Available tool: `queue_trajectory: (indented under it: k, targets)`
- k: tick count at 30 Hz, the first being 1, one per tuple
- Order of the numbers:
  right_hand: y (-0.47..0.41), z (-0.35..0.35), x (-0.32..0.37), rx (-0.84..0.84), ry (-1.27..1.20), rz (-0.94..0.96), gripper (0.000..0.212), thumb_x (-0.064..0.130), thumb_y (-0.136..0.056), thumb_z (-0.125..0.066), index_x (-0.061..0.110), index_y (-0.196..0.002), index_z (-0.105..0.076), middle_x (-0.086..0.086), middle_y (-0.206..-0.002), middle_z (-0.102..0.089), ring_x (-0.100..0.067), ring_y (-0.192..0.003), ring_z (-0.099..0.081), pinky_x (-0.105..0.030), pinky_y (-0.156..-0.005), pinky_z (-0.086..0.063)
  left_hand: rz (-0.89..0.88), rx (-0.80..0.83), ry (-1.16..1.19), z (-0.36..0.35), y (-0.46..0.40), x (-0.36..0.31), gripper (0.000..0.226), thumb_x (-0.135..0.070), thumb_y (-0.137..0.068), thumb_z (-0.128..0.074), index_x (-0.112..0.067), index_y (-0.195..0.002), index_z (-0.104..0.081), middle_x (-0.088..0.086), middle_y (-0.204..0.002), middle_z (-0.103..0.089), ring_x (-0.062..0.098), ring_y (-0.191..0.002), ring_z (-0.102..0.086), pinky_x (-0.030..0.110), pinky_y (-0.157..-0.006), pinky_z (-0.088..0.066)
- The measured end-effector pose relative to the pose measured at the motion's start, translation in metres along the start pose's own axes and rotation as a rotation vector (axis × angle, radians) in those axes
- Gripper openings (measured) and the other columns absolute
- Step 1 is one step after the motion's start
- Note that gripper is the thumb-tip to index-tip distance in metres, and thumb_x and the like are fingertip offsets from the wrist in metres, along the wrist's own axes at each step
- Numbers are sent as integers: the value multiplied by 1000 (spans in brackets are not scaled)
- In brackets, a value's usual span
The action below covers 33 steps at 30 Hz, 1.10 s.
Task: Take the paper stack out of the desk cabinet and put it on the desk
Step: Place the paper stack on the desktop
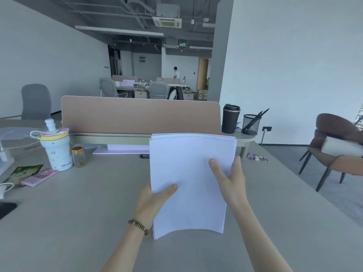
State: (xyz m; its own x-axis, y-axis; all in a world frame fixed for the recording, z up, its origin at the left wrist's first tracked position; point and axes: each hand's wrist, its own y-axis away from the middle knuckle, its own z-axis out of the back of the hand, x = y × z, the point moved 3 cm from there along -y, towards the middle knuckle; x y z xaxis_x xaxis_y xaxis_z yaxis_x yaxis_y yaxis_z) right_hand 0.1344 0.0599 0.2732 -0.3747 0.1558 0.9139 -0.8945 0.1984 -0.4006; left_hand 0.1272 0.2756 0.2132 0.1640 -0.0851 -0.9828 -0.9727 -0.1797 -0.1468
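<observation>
One grey surface (82, 213) spreads below me. Above its middle I hold one paper stack (188, 179), my left grip (153, 201) closed on its left edge, my right grip (231, 179) closed on its right. Two cups: white (57, 152), black (230, 118). One small jar (78, 157).

I hold the paper stack (188, 173), plain white sheets with nothing printed on the face I see, tilted up above the desk (78, 213) near its right edge. My left hand (153, 201) pinches its left edge and my right hand (229, 179) its right edge. The near bottom edge bows upward, and the sheets fan slightly at the top.
</observation>
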Motion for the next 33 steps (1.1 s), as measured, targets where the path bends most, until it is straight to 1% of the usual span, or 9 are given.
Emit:
queue_trajectory:
  k: [4,9,13,17,21,23,25,30,33]
  targets:
    - [1,-1,-14,-13,-58,-11,30,42,-90,-67,20,-109,-58,5,-103,-71,-12,-96,-69,-39,-85,-56,2,-18,6,-1,11,11,21,-10,-78,-81,-23,-94,-74,-15,-85,-80,0,-78,-75,12,-59,-55]
    - [21,-2,-60,10,-87,-127,27,49,-87,-64,37,-111,-66,13,-113,-74,-11,-106,-70,-46,-93,-57,57,-19,-1,-2,21,27,15,-13,-77,-82,-22,-88,-79,-10,-90,-81,5,-84,-77,21,-69,-57]
    - [22,-3,-68,-31,-137,-151,18,38,-91,-67,34,-108,-66,13,-108,-75,-5,-100,-72,-30,-82,-57,52,-43,-17,-5,17,28,12,-14,-78,-82,-19,-89,-79,-8,-89,-81,7,-83,-77,25,-72,-58]
    - [33,-5,-94,-8,-29,-185,20,44,-89,-67,44,-108,-63,26,-107,-73,7,-100,-68,-17,-78,-52,63,-54,-53,-4,17,41,16,-17,-82,-78,-20,-97,-78,-9,-96,-80,8,-92,-76,28,-79,-57]
    - [35,-3,-104,-10,2,-242,14,37,-92,-67,36,-106,-63,26,-99,-74,7,-90,-70,-13,-71,-53,77,-59,-96,-8,14,44,18,-21,-82,-78,-19,-100,-77,-9,-96,-80,5,-90,-75,27,-79,-57]
    - [26,7,-100,-34,49,-253,19,38,-90,-67,21,-96,-62,13,-87,-74,-6,-75,-69,-13,-60,-51,84,-40,-148,-17,5,44,17,-26,-81,-79,-20,-97,-78,-12,-89,-80,1,-83,-75,20,-71,-56]
    - [10,26,-95,-52,118,-276,32,40,-89,-68,11,-90,-55,3,-82,-67,-14,-68,-62,-22,-57,-49,75,9,-219,-35,-9,40,16,-28,-82,-78,-22,-96,-77,-14,-86,-80,0,-82,-74,17,-67,-54]
    - [-39,96,-116,-37,272,-438,32,43,-84,-68,13,-82,-57,-1,-86,-67,-21,-76,-65,-30,-58,-47,164,107,-284,-113,-40,58,31,-26,-81,-77,-18,-111,-70,-3,-104,-77,15,-96,-73,35,-85,-57]
    - [-62,139,-135,-43,372,-511,33,44,-84,-68,13,-80,-56,0,-83,-64,-17,-70,-59,-28,-54,-41,236,125,-248,-166,-50,77,23,-22,-82,-77,-17,-103,-70,3,-105,-76,23,-97,-73,42,-90,-57]
